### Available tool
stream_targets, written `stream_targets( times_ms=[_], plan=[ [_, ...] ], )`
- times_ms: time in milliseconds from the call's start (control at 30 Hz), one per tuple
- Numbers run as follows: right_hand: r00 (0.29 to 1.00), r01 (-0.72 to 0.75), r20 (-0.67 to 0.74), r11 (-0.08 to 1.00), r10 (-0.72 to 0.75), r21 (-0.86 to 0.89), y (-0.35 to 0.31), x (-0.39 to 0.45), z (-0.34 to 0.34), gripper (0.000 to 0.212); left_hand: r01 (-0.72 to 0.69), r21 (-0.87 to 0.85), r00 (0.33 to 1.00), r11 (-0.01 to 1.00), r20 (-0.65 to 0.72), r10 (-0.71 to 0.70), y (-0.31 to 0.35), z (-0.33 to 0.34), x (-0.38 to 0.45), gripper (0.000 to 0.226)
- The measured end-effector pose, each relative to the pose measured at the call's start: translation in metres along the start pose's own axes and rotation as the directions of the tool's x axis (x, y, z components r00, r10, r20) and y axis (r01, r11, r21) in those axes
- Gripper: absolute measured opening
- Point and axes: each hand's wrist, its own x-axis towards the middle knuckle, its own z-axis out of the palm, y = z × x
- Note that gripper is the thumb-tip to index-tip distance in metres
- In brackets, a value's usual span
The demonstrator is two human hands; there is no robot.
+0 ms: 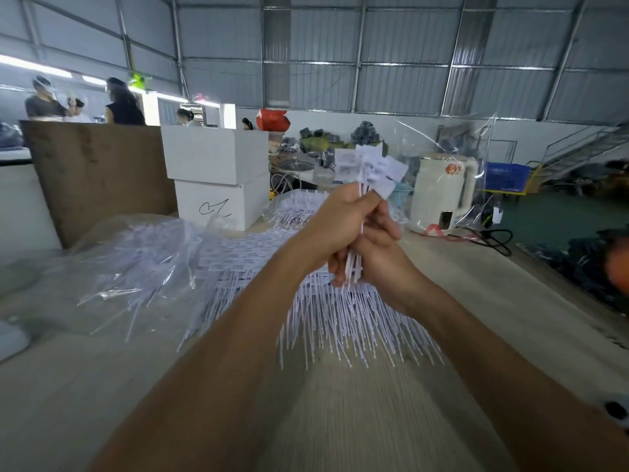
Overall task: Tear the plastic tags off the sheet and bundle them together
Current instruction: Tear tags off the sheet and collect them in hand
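Note:
A bundle of white plastic tags (371, 168) stands upright above the table, its flat label ends fanned out at the top and its thin stems poking out below my hands. My left hand (335, 223) grips the stems high up. My right hand (381, 253) grips them just below and to the right, touching the left hand. Beneath the hands lies a sheet of white tags (357, 321) with many thin stems pointing toward me. More tag sheets (245, 253) are spread behind it.
Crumpled clear plastic bags (136, 264) lie on the table at left. Two stacked white boxes (218, 178) and a brown board (98, 175) stand behind. A cream kettle (442, 195) in clear wrap sits at right. People stand far left.

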Motion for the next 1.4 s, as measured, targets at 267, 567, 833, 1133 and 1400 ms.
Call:
stream_targets(
  times_ms=[267, 567, 833, 1133, 1400],
  plan=[
    [0.982, 0.174, -0.039, 0.968, -0.184, -0.183, 0.061, -0.031, 0.056, 0.035, 0.005, 0.263, 0.995, 0.965, -0.094, 0.020, -0.024, -0.037, -0.064, 0.041],
    [0.792, 0.589, 0.421, 0.369, -0.442, -0.719, 0.070, -0.050, 0.076, 0.019, -0.009, -0.020, 0.839, 1.000, -0.545, -0.003, -0.013, -0.119, -0.128, 0.032],
    [0.735, 0.646, 0.477, 0.283, -0.482, -0.709, 0.070, -0.050, 0.078, 0.020, 0.283, -0.046, 0.685, 0.958, -0.690, -0.235, -0.004, -0.179, -0.168, 0.021],
    [0.747, 0.635, 0.450, 0.324, -0.490, -0.701, 0.075, -0.049, 0.080, 0.017, 0.787, 0.337, 0.613, 0.517, -0.522, -0.593, -0.013, -0.257, -0.262, 0.024],
    [0.777, 0.606, 0.424, 0.368, -0.465, -0.706, 0.073, -0.050, 0.083, 0.018, 0.726, 0.641, 0.658, 0.249, -0.543, -0.522, -0.039, -0.252, -0.174, 0.031]
  ],
)
